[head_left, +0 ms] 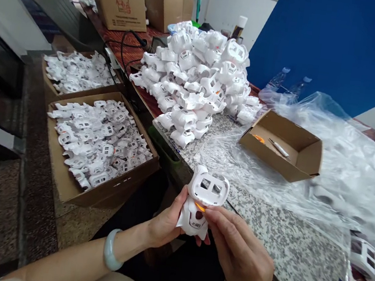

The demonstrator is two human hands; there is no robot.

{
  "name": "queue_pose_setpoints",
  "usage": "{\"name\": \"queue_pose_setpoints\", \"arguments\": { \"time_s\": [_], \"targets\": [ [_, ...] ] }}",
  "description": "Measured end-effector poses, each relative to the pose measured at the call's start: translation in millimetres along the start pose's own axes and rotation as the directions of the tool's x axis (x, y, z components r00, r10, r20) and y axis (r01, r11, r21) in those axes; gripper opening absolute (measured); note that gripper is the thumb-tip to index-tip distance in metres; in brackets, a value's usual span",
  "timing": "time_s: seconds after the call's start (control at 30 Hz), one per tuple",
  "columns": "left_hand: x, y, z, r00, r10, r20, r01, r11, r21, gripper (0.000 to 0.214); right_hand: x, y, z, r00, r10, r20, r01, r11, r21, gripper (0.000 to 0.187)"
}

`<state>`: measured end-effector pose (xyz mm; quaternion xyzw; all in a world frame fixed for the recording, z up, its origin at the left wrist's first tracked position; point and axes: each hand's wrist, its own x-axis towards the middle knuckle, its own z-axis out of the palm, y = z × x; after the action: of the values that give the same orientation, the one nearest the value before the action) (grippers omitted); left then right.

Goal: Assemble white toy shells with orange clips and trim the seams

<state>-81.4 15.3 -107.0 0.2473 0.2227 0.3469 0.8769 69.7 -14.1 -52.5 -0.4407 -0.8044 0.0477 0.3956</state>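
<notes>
My left hand (168, 223) is closed around a white molded plastic shell (209, 189), holding it from the left and underneath, above my lap. The shell has two square windows in its upper part and dark printing on its lower front. At its narrow middle lies a small orange plastic piece (200, 206). My right hand (243, 244) pinches the right end of that orange piece between thumb and index finger, against the shell. How far the piece sits into the shell is hidden by my fingertips.
A tall heap of white shells (199, 77) stands on the speckled tabletop (285, 236). An open small box (281, 146) there holds orange bits and a pen-like tool (279, 149). Clear plastic sheeting (337, 178) covers the right side. A carton of shells (97, 193) stands left on the floor.
</notes>
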Motion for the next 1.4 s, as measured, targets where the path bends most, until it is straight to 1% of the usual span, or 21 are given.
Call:
{"name": "queue_pose_setpoints", "arguments": {
  "time_s": [0.13,0.2,0.3,0.63,0.8,1.03,1.13,1.3,1.4],
  "targets": [
    [-5.6,1.3,4.2,0.998,-0.036,0.052,0.037,0.999,-0.031,0.08,-8.4,0.6,-2.6,0.999,-0.039,0.016,0.039,0.999,-0.013,0.044],
    [-7.9,1.3,5.6,0.997,-0.038,0.071,0.041,0.998,-0.043,0.081,-12.2,0.9,-3.3,0.998,-0.063,0.016,0.064,0.997,-0.05,0.045],
    [-10.4,0.4,6.3,0.996,-0.036,0.078,0.041,0.998,-0.055,0.078,-15.6,0.4,-3.0,0.996,-0.086,0.03,0.089,0.99,-0.114,0.042],
    [-13.3,-5.5,9.7,1.0,-0.008,-0.005,0.008,1.0,-0.024,0.074,-16.4,-9.6,-1.9,0.992,-0.122,0.012,0.121,0.952,-0.283,0.03],
    [-14.7,-7.7,10.7,1.0,0.014,-0.007,-0.014,0.999,0.042,0.074,-20.1,-13.8,-0.3,0.992,-0.13,-0.005,0.122,0.947,-0.297,0.024],
    [-17.8,-7.8,9.4,0.999,-0.024,-0.027,0.025,0.998,0.051,0.075,-23.7,-16.2,3.2,1.0,-0.031,0.004,0.031,0.937,-0.348,0.024],
    [-20.6,-7.9,7.5,0.999,-0.031,-0.028,0.032,0.998,0.05,0.073,-24.1,-20.7,7.2,0.999,-0.042,0.019,0.046,0.941,-0.337,0.025],
    [-24.9,-6.5,3.9,0.997,0.005,-0.072,0.001,0.996,0.09,0.067,-23.6,-25.3,16.1,0.994,-0.087,0.059,0.101,0.95,-0.295,0.026],
    [-25.0,-7.8,1.7,0.998,-0.023,-0.065,0.029,0.995,0.095,0.069,-22.8,-23.8,18.8,0.991,-0.096,0.095,0.121,0.943,-0.31,0.025]
  ]
}}
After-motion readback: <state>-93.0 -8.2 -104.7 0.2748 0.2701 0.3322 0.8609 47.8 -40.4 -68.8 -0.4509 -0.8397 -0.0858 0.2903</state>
